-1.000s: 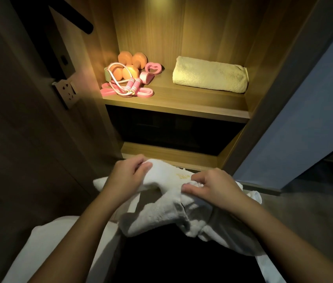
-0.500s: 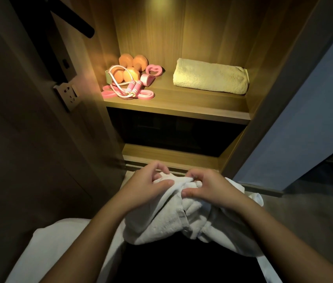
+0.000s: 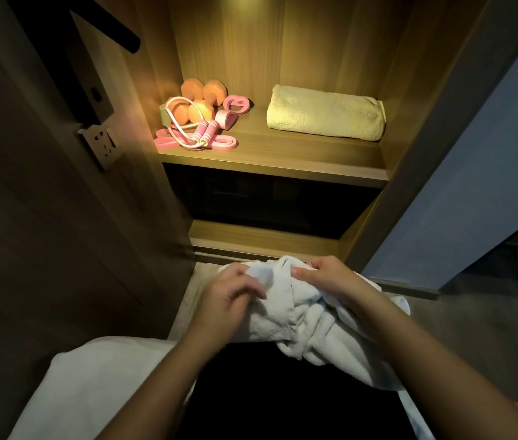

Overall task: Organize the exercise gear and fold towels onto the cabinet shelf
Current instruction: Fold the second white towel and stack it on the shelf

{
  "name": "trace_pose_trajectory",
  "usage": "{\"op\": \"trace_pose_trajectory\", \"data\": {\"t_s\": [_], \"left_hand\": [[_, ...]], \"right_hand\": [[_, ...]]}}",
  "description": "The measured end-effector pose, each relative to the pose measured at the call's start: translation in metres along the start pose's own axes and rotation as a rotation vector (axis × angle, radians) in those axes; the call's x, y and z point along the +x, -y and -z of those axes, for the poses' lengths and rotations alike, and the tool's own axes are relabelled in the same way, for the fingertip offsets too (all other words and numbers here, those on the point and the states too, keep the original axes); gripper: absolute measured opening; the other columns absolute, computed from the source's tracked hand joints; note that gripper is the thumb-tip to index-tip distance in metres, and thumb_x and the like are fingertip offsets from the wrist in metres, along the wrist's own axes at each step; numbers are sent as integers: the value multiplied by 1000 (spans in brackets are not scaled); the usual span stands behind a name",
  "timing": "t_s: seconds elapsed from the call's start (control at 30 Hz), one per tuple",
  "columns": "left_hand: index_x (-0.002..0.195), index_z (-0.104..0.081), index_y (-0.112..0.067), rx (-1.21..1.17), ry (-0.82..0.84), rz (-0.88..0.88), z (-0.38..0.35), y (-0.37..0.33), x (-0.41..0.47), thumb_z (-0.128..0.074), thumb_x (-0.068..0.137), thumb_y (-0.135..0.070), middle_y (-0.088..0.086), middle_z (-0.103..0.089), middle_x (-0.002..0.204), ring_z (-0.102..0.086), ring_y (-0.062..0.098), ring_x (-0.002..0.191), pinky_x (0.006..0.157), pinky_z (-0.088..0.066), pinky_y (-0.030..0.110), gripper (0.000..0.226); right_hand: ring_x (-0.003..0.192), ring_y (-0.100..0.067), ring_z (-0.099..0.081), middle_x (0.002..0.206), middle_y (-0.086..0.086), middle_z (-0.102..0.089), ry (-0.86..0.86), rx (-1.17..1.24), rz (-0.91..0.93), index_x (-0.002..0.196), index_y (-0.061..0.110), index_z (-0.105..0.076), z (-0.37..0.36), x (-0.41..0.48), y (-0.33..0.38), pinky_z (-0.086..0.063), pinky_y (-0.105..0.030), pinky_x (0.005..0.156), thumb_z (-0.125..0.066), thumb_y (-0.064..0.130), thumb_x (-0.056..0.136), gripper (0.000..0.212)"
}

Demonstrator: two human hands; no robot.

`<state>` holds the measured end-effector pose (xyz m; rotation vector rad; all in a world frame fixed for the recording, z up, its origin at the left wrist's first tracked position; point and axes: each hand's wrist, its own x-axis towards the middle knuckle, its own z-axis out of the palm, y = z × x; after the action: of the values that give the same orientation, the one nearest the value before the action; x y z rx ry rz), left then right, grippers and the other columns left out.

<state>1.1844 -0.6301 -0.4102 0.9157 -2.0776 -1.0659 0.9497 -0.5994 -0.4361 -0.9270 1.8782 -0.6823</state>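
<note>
A crumpled white towel point(image 3: 302, 325) hangs bunched in front of me, low in the view. My left hand point(image 3: 230, 300) grips its left part, fingers curled into the cloth. At the towel's top edge my right hand point(image 3: 324, 279) pinches a fold. On the lit cabinet shelf point(image 3: 283, 157) a folded yellow towel point(image 3: 324, 112) lies at the right. Orange dumbbells point(image 3: 200, 100), a pink jump rope point(image 3: 202, 131), pink bands point(image 3: 219, 142) and a pink heart-shaped grip point(image 3: 235, 104) sit at the left.
The open wooden door point(image 3: 45, 185) with a black handle point(image 3: 108, 30) and lock plate stands close on the left. A dark lower compartment point(image 3: 267, 201) lies under the shelf. A blue-grey wall point(image 3: 473, 185) rises at the right. White bedding point(image 3: 92, 392) is below.
Both hands have come closer together and gathered the white towel into a tighter bunch; the left hand moved right and its fingers now curl lower into the cloth.
</note>
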Motion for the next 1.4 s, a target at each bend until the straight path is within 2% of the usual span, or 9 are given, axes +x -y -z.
{"op": "trace_pose_trajectory", "data": {"t_s": [0.07, 0.2, 0.37, 0.53, 0.7, 0.83, 1.03, 1.17, 1.4], "left_hand": [[99, -70, -21, 244, 172, -142, -14, 1, -3, -59, 89, -21, -6, -57, 108, -53, 8, 100, 84, -46, 23, 16], [125, -46, -35, 546, 292, -206, -32, 16, -13, -62, 76, -63, -9, -35, 136, -26, 8, 122, 100, -24, 27, 59], [133, -30, -32, 660, 258, -257, -44, 30, -16, -74, 75, -47, -4, -23, 140, -21, 17, 129, 110, -23, 40, 74], [136, -38, -27, 577, 213, -206, -44, 37, -14, -74, 76, -31, 4, -37, 142, -29, 19, 129, 107, -29, 38, 70], [135, -46, -27, 470, 240, -136, -43, 36, -11, -67, 78, -29, -3, -37, 140, -29, 10, 125, 102, -28, 30, 61], [122, -59, -38, 59, 155, 106, -35, 32, -9, -58, 86, -7, -28, -42, 123, -34, -23, 113, 92, -33, 6, 47], [88, -67, -3, -243, -127, 277, -26, 41, 0, -53, 99, -15, 7, -61, 79, -55, 9, 69, 63, -44, 23, 22], [59, -50, -20, -308, -248, 418, -21, 49, 7, -54, 97, -31, -9, -42, 55, -39, 5, 52, 51, -33, 22, 41], [60, -52, -13, -351, -326, 350, -3, 43, 24, -67, 88, -34, -3, -44, 56, -40, 11, 56, 55, -33, 29, 38]], "right_hand": [[63, -16, -57, 64, 2, -65, -8, 24, -36, 78, 12, -66, 1, 4, -4, -40, -29, 63, -75, 51, 78, 40], [46, -6, -51, 45, 12, -57, -25, 4, -106, 65, 21, -59, 3, 7, -11, -35, -24, 49, -73, 53, 79, 38], [96, -26, -67, 110, -9, -70, 28, 22, -192, 116, 11, -66, 5, 11, -13, -52, -33, 81, -66, 61, 81, 62], [99, -30, -67, 108, -11, -71, 67, 8, -225, 120, 10, -66, 7, 14, -10, -52, -45, 97, -65, 63, 82, 65], [97, -27, -65, 114, -10, -68, 49, 28, -223, 126, 10, -63, 6, 13, -12, -53, -35, 85, -64, 60, 84, 66], [96, -27, -65, 113, -12, -68, 46, 15, -202, 120, 7, -65, 7, 11, -13, -47, -31, 74, -63, 61, 84, 65], [66, -11, -50, 86, 0, -60, 22, -30, -198, 129, 10, -60, 8, 6, -12, -36, -24, 53, -61, 64, 83, 70], [74, -13, -53, 94, -6, -65, 21, 47, -107, 100, 13, -64, 6, 3, -16, -37, -23, 57, -67, 58, 82, 49], [64, -6, -62, 65, 11, -68, -68, 116, 65, 76, 23, -65, 3, -3, -27, -45, -25, 60, -75, 49, 80, 29]]}}
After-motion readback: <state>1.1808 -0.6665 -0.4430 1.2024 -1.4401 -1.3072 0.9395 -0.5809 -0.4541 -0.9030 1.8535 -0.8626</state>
